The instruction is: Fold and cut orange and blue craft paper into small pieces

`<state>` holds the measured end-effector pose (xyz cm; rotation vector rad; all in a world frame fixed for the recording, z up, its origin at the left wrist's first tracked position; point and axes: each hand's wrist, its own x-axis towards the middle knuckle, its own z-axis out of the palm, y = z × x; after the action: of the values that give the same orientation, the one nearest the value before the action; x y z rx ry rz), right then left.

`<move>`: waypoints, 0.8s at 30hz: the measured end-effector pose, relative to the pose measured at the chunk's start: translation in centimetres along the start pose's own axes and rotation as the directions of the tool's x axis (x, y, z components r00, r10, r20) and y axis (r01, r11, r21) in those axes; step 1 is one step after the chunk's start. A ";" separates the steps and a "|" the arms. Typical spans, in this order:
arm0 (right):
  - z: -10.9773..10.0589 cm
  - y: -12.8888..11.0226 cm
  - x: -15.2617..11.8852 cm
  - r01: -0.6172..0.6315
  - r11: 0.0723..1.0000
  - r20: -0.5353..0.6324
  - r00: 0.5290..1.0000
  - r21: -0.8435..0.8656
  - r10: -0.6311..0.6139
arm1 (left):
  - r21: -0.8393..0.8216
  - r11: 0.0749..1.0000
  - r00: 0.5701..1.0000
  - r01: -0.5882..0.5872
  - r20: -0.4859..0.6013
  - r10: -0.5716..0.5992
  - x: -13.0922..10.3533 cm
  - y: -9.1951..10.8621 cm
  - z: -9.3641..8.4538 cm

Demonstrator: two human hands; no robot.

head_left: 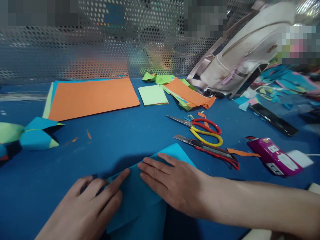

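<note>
A sheet of blue paper [140,196] with a folded edge lies on the blue table in front of me. My right hand [175,183] rests flat on its upper right part, fingers stretched out along the fold. At the left end of that edge, my left hand [92,203] touches the paper with its extended index finger, while its other fingers are bent and apart from one another. Neither hand grips anything. Just beyond my right hand lie scissors [207,130] with red and yellow handles and a red-edged utility knife [210,150]. Part of the sheet is hidden under my hands.
Orange sheets [95,98] are stacked at the back left, near a blue-and-green paper shape [37,136]. Green square paper [153,95] and orange scraps [187,92] lie behind. A purple power strip [275,156], black phone [273,119] and pale backpack [240,50] stand right.
</note>
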<state>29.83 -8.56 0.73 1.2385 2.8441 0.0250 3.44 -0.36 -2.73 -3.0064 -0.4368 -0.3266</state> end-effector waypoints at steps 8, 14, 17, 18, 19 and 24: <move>-0.2 0.5 0.0 -0.041 0.997 0.021 0.999 0.072 0.039 | -0.040 0.999 0.999 0.018 -0.039 -0.019 0.2 -0.3 0.1; -0.2 0.7 -0.1 -0.058 0.991 0.089 0.995 0.119 0.047 | -0.079 0.996 0.996 0.032 -0.082 -0.039 0.3 -0.3 0.1; -0.3 0.9 -0.1 -0.060 0.990 0.115 0.992 0.131 0.045 | -0.073 0.997 0.995 0.032 -0.093 -0.039 0.3 -0.3 0.2; -0.3 0.9 -0.2 -0.056 0.989 0.114 0.993 0.134 0.041 | -0.070 0.997 0.995 0.036 -0.096 -0.043 0.4 -0.2 0.3; -0.3 0.9 -0.2 -0.054 0.989 0.103 0.994 0.136 0.040 | -0.067 0.997 0.994 0.040 -0.101 -0.046 0.4 -0.2 0.3; -0.1 0.8 -0.5 -0.044 0.993 0.025 0.999 0.113 0.041 | -0.054 0.998 0.989 0.023 -0.142 -0.031 0.7 -0.5 0.1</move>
<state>30.70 -8.37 0.91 1.3104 2.8355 -0.1506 3.96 0.34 -2.66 -3.0030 -0.4634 -0.5600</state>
